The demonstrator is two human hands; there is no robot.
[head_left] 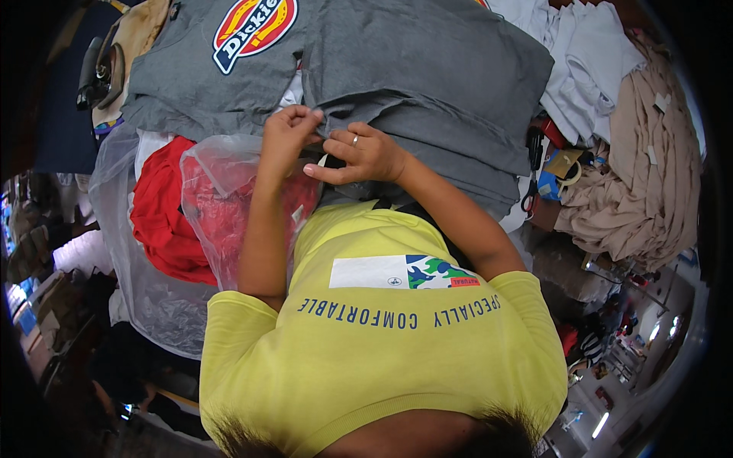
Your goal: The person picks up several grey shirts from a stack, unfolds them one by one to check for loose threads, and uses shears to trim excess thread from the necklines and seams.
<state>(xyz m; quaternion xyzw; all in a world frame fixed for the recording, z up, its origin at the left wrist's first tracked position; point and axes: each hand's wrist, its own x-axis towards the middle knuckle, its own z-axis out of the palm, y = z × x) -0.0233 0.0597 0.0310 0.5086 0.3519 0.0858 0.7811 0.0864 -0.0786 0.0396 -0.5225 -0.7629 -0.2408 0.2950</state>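
A grey shirt (214,107) with a large red, yellow and blue printed badge lies in front of me, beside a stack of folded grey shirts (435,69). My left hand (286,137) is closed, its thumb and fingertips pinching the edge of grey cloth where the two meet. Close beside it, my right hand (363,159), with a ring on one finger, has its fingers curled and its thumb reaching left. Something small, dark and pale shows between that thumb and the fingers, too hidden to name.
Red garments (172,221) sit in a clear plastic bag (122,267) at left. White garments (588,61) and a pile of beige garments (634,191) are at right. Black scissors (532,172) and a tape roll (570,174) lie beside the grey stack. A dark-handled tool (99,72) stands far left.
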